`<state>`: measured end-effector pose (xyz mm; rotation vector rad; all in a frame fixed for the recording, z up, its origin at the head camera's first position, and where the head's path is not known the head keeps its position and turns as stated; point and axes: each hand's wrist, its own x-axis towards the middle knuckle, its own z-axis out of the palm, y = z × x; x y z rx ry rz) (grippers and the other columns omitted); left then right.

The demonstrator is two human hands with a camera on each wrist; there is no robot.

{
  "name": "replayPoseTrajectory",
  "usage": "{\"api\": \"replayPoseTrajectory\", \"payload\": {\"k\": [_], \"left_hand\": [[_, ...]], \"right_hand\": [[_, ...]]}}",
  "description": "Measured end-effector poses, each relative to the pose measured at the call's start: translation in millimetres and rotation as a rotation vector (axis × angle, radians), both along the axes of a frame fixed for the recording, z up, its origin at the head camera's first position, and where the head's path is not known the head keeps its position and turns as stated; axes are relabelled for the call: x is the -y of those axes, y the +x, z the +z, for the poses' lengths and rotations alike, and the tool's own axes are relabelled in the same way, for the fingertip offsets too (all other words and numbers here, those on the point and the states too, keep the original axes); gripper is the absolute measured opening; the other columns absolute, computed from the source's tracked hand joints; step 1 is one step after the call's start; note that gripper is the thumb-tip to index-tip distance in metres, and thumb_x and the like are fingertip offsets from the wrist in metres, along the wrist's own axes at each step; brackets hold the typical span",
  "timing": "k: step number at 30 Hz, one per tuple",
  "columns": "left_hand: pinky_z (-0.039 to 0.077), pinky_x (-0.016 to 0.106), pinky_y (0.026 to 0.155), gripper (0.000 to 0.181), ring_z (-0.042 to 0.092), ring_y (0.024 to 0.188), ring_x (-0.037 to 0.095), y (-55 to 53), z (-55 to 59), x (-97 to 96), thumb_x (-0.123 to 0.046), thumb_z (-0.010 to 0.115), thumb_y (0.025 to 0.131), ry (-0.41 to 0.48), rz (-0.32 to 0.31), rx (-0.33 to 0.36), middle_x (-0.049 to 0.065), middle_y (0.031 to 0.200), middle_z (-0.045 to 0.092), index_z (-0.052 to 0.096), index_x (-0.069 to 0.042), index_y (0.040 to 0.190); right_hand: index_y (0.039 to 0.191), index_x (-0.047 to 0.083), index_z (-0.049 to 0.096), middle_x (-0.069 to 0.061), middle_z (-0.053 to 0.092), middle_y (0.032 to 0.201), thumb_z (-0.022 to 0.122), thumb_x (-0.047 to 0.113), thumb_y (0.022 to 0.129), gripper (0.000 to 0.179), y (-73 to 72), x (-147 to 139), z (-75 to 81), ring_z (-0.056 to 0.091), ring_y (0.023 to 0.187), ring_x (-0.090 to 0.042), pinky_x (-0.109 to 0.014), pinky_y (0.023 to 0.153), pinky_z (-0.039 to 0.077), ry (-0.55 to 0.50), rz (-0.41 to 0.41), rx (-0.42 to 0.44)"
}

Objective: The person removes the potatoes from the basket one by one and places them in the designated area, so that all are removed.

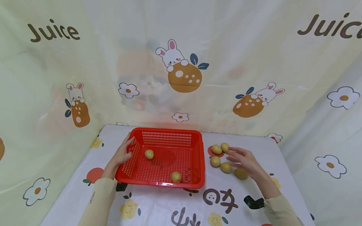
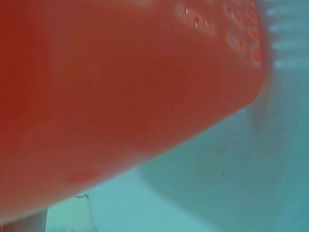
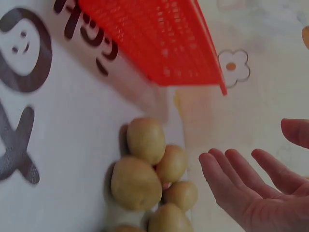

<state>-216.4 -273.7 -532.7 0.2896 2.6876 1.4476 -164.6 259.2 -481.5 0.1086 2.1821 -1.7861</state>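
Inside a red plastic basket (image 1: 167, 182) lie two potatoes, one (image 1: 149, 154) toward the back left and one (image 1: 176, 177) by the front wall. My left hand (image 1: 120, 154) rests at the basket's left rim, its fingers fairly straight and the thumb over the edge. The basket's outer wall (image 2: 130, 87) fills most of the left wrist view. Over a group of several potatoes (image 1: 215, 161) right of the basket hovers my right hand (image 1: 244, 161). Its fingers are spread and hold nothing; in the right wrist view the palm (image 3: 270, 208) appears beside the potatoes (image 3: 136, 183).
A white patterned cloth (image 1: 158, 207) covers the table. Behind it hangs a printed curtain (image 1: 220, 103), close to the basket's far side. A dark wrist device (image 1: 253, 202) sits at my right sleeve.
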Motion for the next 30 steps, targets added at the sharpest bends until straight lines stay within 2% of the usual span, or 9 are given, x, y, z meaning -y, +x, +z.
{"api": "replayPoseTrajectory", "payload": {"k": [3, 12, 18, 24, 28, 30], "left_hand": [[0.033, 0.057, 0.107, 0.079, 0.004, 0.149, 0.042, -0.1, 0.9, 0.5, 0.018, 0.048, 0.078, -0.015, 0.001, -0.009, 0.014, 0.165, 0.0, 0.027, 0.004, 0.153], [0.034, 0.057, 0.106, 0.078, 0.005, 0.148, 0.044, 0.9, 1.0, -0.8, 0.019, 0.048, 0.079, -0.024, -0.002, -0.004, 0.014, 0.165, 0.0, 0.027, 0.004, 0.153], [0.03, 0.058, 0.109, 0.078, 0.005, 0.148, 0.043, 0.6, 1.9, -1.5, 0.018, 0.047, 0.078, -0.042, 0.002, -0.011, 0.014, 0.165, 0.0, 0.027, 0.004, 0.153], [0.031, 0.058, 0.108, 0.079, 0.006, 0.148, 0.043, -0.5, -0.3, -0.2, 0.017, 0.049, 0.078, -0.041, -0.003, -0.017, 0.014, 0.165, 0.001, 0.027, 0.004, 0.152], [0.033, 0.057, 0.107, 0.08, 0.005, 0.149, 0.042, -0.1, 0.9, -0.2, 0.017, 0.049, 0.077, -0.04, 0.005, -0.005, 0.013, 0.166, 0.0, 0.027, 0.003, 0.153], [0.034, 0.057, 0.107, 0.08, 0.005, 0.149, 0.042, 0.5, 1.3, -0.2, 0.017, 0.049, 0.078, -0.039, 0.011, 0.003, 0.012, 0.166, 0.0, 0.027, 0.003, 0.153]], "right_hand": [[0.147, -0.004, 0.037, -0.028, 0.042, 0.147, 0.055, 0.03, 0.1, 0.061, -2.9, 11.7, 0.7, 0.059, 0.121, -0.035, -0.048, 0.094, 0.049, -0.029, 0.039, -0.005], [0.143, -0.001, 0.047, -0.024, 0.053, 0.139, 0.064, 0.024, 0.095, 0.056, -8.2, 46.8, 2.5, 0.06, 0.119, -0.036, -0.053, 0.097, 0.046, -0.055, 0.069, -0.021], [0.142, -0.006, 0.046, -0.027, 0.054, 0.137, 0.062, 0.015, 0.096, 0.053, -12.6, 68.2, 9.4, 0.062, 0.115, -0.037, -0.051, 0.093, 0.05, -0.085, 0.116, -0.032], [0.142, -0.004, 0.047, -0.026, 0.056, 0.135, 0.062, 0.014, 0.096, 0.052, -14.6, 83.3, 13.4, 0.063, 0.114, -0.036, -0.044, 0.088, 0.054, -0.05, 0.08, -0.023], [0.14, -0.003, 0.05, -0.026, 0.058, 0.133, 0.063, 0.013, 0.095, 0.049, -16.0, 87.7, 16.5, 0.064, 0.113, -0.037, -0.042, 0.084, 0.056, -0.059, 0.037, -0.039], [0.14, -0.003, 0.05, -0.026, 0.058, 0.133, 0.063, 0.013, 0.095, 0.049, -16.8, 91.5, 18.9, 0.063, 0.114, -0.037, -0.042, 0.085, 0.055, -0.069, 0.042, -0.037]]}}
